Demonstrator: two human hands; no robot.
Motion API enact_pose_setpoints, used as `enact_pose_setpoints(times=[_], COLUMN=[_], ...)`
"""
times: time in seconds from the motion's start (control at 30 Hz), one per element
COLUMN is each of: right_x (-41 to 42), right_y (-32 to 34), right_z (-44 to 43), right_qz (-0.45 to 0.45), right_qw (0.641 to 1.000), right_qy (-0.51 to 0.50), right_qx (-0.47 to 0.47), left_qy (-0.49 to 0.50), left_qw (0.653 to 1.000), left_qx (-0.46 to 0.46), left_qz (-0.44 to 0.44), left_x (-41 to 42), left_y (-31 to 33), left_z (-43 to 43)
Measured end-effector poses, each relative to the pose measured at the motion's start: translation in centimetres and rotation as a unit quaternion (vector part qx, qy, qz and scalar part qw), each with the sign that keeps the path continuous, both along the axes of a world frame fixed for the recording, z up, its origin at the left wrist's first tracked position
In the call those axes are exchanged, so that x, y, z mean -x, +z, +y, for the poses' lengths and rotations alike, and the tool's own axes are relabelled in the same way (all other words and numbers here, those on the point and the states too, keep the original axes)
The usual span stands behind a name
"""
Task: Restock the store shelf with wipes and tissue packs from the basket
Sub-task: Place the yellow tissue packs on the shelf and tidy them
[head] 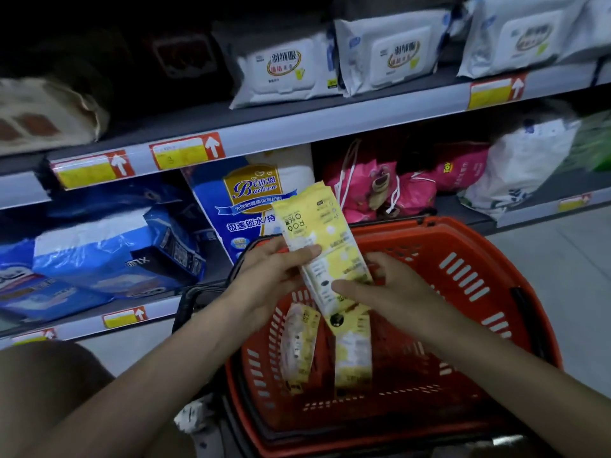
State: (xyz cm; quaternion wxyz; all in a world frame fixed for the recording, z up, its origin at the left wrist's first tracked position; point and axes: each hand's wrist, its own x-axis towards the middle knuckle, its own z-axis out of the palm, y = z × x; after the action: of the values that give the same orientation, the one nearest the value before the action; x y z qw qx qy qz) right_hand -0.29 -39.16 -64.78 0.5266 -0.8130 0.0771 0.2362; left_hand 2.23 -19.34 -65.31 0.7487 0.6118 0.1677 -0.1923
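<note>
A long yellow and white wipes pack [314, 233] is held upright above the red basket [489, 292]. My left hand [274, 276] grips its middle from the left, thumb across the front. My right hand [380, 292] holds its lower part from the right, thumb on the front and fingers behind. Two more yellow packs lie inside the basket, one at the left [299, 348] and one in the middle [353, 355]. White wipes packs [284, 71] stand in a row on the upper shelf [330, 123].
Blue packs [109, 252] and a blue and white pack [244, 200] fill the lower shelf to the left. Pink drawstring bags [380, 183] and a white bag [519, 170] sit to the right. Yellow and red price tags [185, 152] line the shelf edges. Pale floor tiles [568, 285] lie at the right.
</note>
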Motion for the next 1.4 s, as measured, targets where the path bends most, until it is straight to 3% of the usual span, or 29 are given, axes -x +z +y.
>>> enact_pose_setpoints(times=[0.13, 0.27, 0.33, 0.6, 0.8, 0.93, 1.2, 1.4], right_x=[-0.9, -0.9, -1.1, -2.5, -3.5, -3.2, -3.1, -3.6], right_y=[-0.7, -1.2, -1.2, 0.5, 0.5, 1.3, 2.6, 1.9], right_z=[-0.3, -0.4, -0.3, -1.4, -2.8, -2.7, -2.1, -2.3], right_qz=[0.005, 0.073, 0.071, -0.029, -0.041, -0.047, -0.096, -0.016], right_qw=[0.990, 0.962, 0.949, 0.937, 0.930, 0.930, 0.915, 0.908], right_qy=[-0.129, -0.152, -0.179, -0.252, -0.277, -0.270, -0.208, -0.176], right_qx=[-0.060, -0.217, -0.249, -0.240, -0.236, -0.247, -0.332, -0.379], left_qy=[0.038, 0.048, 0.046, -0.020, 0.047, 0.003, -0.148, -0.184], left_qw=[0.997, 0.990, 0.991, 0.996, 0.988, 0.982, 0.989, 0.965], left_qx=[0.067, 0.123, 0.122, -0.057, -0.144, -0.175, 0.009, 0.163], left_qz=[0.016, 0.040, 0.042, 0.059, -0.030, -0.075, 0.014, 0.090], left_x=[-0.5, 0.0, 0.2, 1.0, 0.2, -0.2, 0.1, 2.0], left_y=[-0.6, -1.2, -1.4, -2.7, -2.5, -2.4, -0.6, 0.0], left_z=[0.6, 0.9, 0.9, 1.4, 1.8, 1.6, 0.5, -0.5])
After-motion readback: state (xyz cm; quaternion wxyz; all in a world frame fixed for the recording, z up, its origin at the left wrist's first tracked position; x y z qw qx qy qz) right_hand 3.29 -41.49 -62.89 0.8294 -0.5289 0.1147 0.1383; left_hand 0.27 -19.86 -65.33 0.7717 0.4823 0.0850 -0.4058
